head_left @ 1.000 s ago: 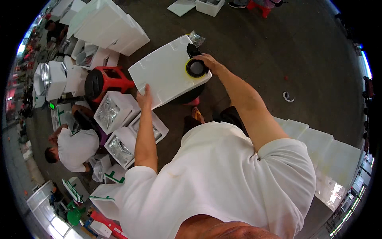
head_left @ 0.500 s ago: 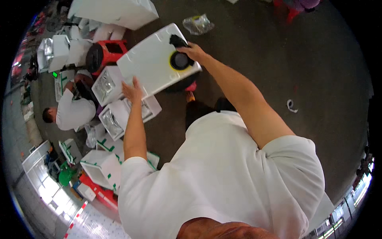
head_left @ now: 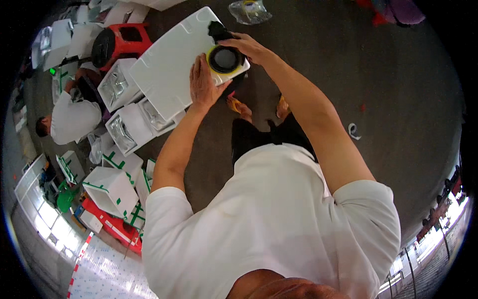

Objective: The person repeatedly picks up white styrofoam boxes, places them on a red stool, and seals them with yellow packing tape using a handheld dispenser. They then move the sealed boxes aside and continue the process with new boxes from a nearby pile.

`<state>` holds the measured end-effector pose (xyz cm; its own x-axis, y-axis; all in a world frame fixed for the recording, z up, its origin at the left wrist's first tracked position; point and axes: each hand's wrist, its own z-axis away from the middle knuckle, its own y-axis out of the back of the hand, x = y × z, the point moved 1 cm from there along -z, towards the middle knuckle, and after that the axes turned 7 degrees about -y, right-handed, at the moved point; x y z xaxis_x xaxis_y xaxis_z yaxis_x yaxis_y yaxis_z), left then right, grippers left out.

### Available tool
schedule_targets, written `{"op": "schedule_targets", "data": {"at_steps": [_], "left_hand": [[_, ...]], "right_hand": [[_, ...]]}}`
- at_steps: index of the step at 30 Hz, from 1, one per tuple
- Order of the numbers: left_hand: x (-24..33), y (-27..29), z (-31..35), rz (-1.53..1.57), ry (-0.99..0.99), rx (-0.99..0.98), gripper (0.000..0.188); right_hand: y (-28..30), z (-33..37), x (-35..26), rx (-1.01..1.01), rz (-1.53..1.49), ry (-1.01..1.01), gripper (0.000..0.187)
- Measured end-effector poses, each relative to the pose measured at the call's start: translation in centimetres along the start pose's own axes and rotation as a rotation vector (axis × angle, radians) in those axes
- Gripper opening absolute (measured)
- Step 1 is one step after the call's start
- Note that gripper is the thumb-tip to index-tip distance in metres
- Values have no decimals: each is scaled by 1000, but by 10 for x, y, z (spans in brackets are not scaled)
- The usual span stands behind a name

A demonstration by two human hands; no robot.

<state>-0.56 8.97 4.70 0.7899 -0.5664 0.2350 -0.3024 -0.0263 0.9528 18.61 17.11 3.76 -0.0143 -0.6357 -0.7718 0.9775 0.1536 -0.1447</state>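
Note:
A large white rectangular panel lies tilted in front of me. Near its right end sits a black round part with a yellow rim, with a black piece above it. My right hand curls over the round part's top and right side and grips it. My left hand lies flat with fingers spread on the panel, touching the left edge of the round part.
Several white boxes with shiny inserts crowd left of the panel. A red and black stool stands at upper left. A person in a white shirt crouches at left. White boxes with green marks sit lower left. A clear bag lies beyond.
My left hand slid from the panel's near left edge across to the round part. The view has moved closer over the panel. My right hand stays on the round part.

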Motion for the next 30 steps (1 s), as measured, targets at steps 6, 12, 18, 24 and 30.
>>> {"op": "schedule_targets", "data": {"at_steps": [6,12,18,24,30], "left_hand": [[19,8,-23,-84,-74,-38,77],[8,-11,-52,62,-195,-108,93],[29,-9,-70,31,-168,-207,95],[35,-20,-76,-76,-139,-233,81],[26,-9,-74,-74,-28,-249,85]], "right_hand": [[119,47,19,275,-757,-10,47],[170,65,70,185,-751,-184,46],[183,53,91,120,-662,-274,47],[152,-8,76,167,-682,-49,74],[110,-25,56,117,-276,-8,66]]}}
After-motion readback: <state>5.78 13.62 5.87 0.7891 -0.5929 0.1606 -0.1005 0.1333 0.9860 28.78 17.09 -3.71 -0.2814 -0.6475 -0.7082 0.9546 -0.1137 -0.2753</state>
